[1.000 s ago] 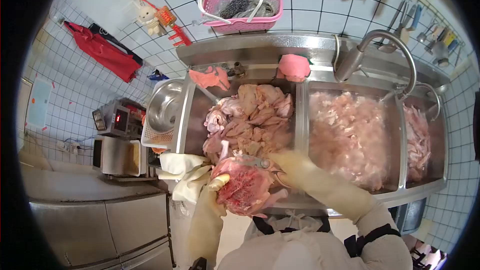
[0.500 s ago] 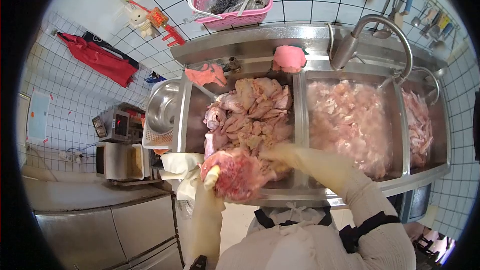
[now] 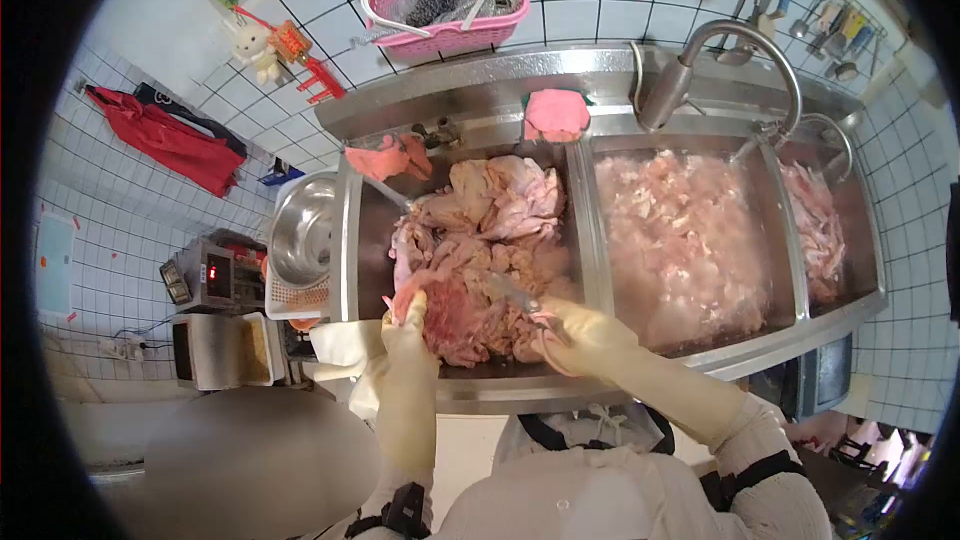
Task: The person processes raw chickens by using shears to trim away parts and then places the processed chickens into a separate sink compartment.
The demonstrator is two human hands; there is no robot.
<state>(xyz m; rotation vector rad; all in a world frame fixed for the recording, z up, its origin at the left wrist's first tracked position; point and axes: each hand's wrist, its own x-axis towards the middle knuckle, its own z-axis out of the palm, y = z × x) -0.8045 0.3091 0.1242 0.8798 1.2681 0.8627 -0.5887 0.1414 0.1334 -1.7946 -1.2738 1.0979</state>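
Observation:
Raw poultry pieces (image 3: 490,200) lie heaped in the left basin of a steel sink (image 3: 592,240). My left hand (image 3: 405,335), in a pale yellow rubber glove, grips a reddish piece of raw meat (image 3: 448,315) at the heap's front left. In the same kind of glove, my right hand (image 3: 580,335) is closed round the pink handles of scissors (image 3: 540,315) at the basin's front right. Their metal blades point up and left over the poultry and are partly blurred. A cream cloth (image 3: 345,350) hangs over the front left edge of the sink, beside my left glove.
Meat pieces in water (image 3: 685,250) fill the middle basin; more meat (image 3: 815,225) lies in the right one. A curved faucet (image 3: 668,90) stands behind. At left are a steel bowl (image 3: 302,225) and a blurred grey rounded shape (image 3: 255,465). A pink basket (image 3: 445,35) hangs above.
The reddish meat has moved from the sink's front edge back onto the heap. My left hand now shows gripping it. Scissors now show in my right hand. The grey shape has appeared; the view has shifted slightly.

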